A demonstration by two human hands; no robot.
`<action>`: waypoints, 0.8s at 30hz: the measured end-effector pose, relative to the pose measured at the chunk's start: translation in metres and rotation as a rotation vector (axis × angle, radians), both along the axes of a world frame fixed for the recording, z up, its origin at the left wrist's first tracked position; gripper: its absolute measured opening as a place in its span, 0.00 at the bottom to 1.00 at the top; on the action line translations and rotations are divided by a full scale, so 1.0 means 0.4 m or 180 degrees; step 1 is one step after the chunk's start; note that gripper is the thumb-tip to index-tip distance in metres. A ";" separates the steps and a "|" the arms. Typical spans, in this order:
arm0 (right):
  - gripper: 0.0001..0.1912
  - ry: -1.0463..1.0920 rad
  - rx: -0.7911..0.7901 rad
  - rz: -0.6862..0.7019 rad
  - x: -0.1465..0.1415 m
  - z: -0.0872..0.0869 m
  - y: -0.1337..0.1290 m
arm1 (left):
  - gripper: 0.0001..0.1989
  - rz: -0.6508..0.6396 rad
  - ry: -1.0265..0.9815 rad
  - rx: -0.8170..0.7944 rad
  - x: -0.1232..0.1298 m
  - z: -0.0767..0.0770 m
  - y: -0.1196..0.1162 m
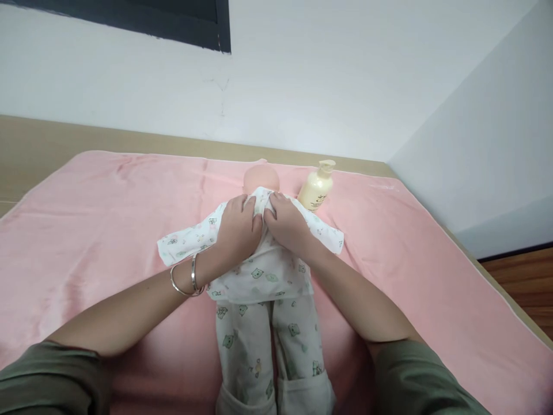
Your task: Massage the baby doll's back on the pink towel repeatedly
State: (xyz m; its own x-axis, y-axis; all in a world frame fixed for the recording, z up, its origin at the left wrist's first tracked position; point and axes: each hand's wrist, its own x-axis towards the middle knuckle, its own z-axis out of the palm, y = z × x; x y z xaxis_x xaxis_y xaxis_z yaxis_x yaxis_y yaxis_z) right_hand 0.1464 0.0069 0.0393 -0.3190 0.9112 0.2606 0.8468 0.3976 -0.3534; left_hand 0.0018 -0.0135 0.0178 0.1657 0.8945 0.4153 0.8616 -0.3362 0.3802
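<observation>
A doll lies on a pink blanket (pixel 142 230), its bald head (pixel 261 178) at the far end. It wears a white top (pixel 268 275) printed with small green animals and matching trousers (pixel 246 346) with turned-up cuffs. Both sleeves are spread out sideways. My left hand (pixel 239 226) rests on the left side of the doll's chest, fingers apart, with silver bangles at the wrist. My right hand (pixel 287 223) lies on the right side of the chest, its fingers spread over the cloth near the collar. The doll's face cannot be made out.
A pale yellow pump bottle (pixel 317 187) stands on the blanket just right of the doll's head. Behind the blanket runs a wooden edge (pixel 173 144) against a white wall (pixel 302 86). A dark frame (pixel 194 26) is at the upper left.
</observation>
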 end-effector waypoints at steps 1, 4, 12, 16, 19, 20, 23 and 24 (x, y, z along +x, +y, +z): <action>0.19 -0.0011 -0.0072 -0.0041 0.004 -0.001 0.014 | 0.22 -0.0059 0.0033 0.0082 0.004 0.002 -0.010; 0.24 -0.0116 -0.0177 -0.0125 0.012 -0.003 0.038 | 0.22 -0.0181 0.0086 0.0196 0.009 0.008 -0.020; 0.30 -0.0327 0.0120 -0.0087 -0.018 -0.004 -0.054 | 0.14 0.0166 -0.0265 -0.0275 -0.007 0.001 0.024; 0.29 -0.0181 -0.0005 -0.0102 -0.018 -0.007 -0.048 | 0.16 0.0158 -0.0353 -0.0217 -0.005 -0.011 0.021; 0.28 -0.0080 -0.0309 -0.0230 -0.005 -0.008 -0.002 | 0.18 0.0161 -0.0402 -0.0189 -0.003 -0.015 0.019; 0.29 -0.0070 -0.0390 -0.0261 0.000 -0.006 0.010 | 0.19 0.0170 -0.0420 -0.0183 -0.003 -0.016 0.019; 0.28 0.0032 -0.0450 -0.0252 0.011 0.013 0.014 | 0.22 0.0196 -0.0497 -0.0175 -0.003 -0.018 0.017; 0.28 0.0119 -0.0359 -0.0229 0.013 0.022 0.005 | 0.22 0.0195 -0.0538 -0.0163 -0.003 -0.019 0.016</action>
State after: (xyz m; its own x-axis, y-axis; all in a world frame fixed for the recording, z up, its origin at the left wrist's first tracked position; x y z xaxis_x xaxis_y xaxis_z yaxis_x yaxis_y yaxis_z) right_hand 0.1514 0.0089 0.0480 -0.2437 0.9556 0.1659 0.8571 0.2922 -0.4242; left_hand 0.0004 -0.0071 0.0100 0.0420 0.9215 0.3861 0.8023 -0.2614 0.5366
